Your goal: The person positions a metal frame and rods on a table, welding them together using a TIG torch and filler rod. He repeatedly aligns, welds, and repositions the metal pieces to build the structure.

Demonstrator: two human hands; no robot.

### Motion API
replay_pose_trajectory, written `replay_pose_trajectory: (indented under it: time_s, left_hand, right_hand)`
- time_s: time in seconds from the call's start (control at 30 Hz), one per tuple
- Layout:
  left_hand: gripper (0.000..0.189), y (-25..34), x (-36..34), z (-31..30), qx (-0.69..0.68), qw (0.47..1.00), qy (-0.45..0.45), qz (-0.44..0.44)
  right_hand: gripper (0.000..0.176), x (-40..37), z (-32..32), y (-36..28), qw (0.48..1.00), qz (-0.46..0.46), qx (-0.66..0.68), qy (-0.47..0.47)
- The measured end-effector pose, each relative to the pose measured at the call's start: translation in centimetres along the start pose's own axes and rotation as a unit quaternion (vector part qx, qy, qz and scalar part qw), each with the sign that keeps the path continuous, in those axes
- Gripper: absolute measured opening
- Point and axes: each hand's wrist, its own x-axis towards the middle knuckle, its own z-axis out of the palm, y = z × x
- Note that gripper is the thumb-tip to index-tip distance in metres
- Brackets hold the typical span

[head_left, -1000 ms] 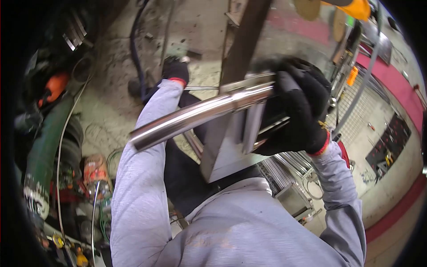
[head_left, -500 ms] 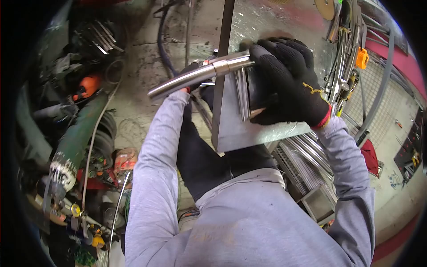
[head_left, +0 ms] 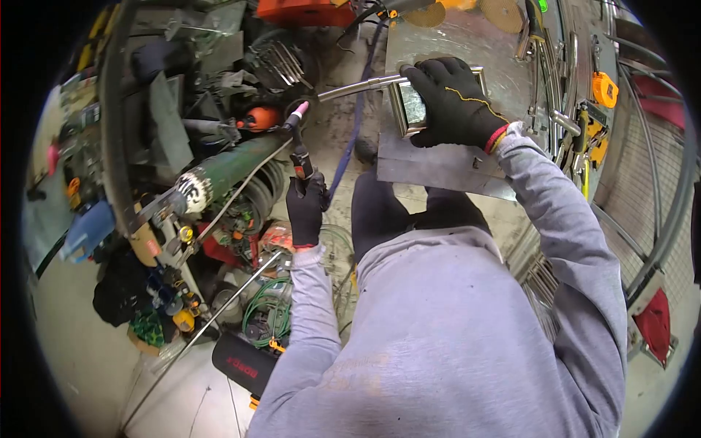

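My left hand [head_left: 308,208], in a black glove, is closed around the handle of a welding torch [head_left: 300,157] with a pink nozzle that points up. Just above the nozzle is the free end of a shiny metal tube [head_left: 358,88]. That tube runs right to a square metal frame [head_left: 403,109], which rests on the metal table [head_left: 453,166]. Over the frame lies my right hand [head_left: 456,106], gloved in black, its fingers gripping the frame's top and its thumb along the lower side.
Metal rods and tools [head_left: 558,109] line the table's right side, beside an orange tape measure [head_left: 604,89]. Abrasive discs [head_left: 426,14] lie at the table's far edge. A green gas cylinder [head_left: 230,171] and a blue hose [head_left: 356,124] are to the left.
The view has turned left. My left hand has come out from behind the tube and moved left and down with the torch. The frame now lies flatter on the table under my right hand.
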Motion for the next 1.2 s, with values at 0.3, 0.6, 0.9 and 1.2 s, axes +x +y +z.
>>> replay_pose_trajectory:
  time_s: [0.3,0.6,0.9,1.2]
  left_hand:
    - [0.031,8.4,-7.4,8.3,0.004,0.992,0.035,0.12]
    - [0.037,10.1,-7.9,12.0,0.098,0.983,0.048,0.145]
    - [0.031,11.4,-6.9,13.7,0.11,0.993,0.042,0.017]
    - [0.023,12.5,-6.6,14.6,0.16,0.986,0.035,-0.008]
  right_hand:
    - [0.1,-0.7,0.9,1.1,0.997,-0.041,0.033,0.059]
    - [0.097,-1.0,1.1,1.7,0.994,-0.045,0.07,0.075]
    - [0.098,-1.2,1.1,1.8,0.992,-0.05,0.079,0.083]
    - [0.098,-1.4,2.2,2.3,0.985,-0.068,0.103,0.123]
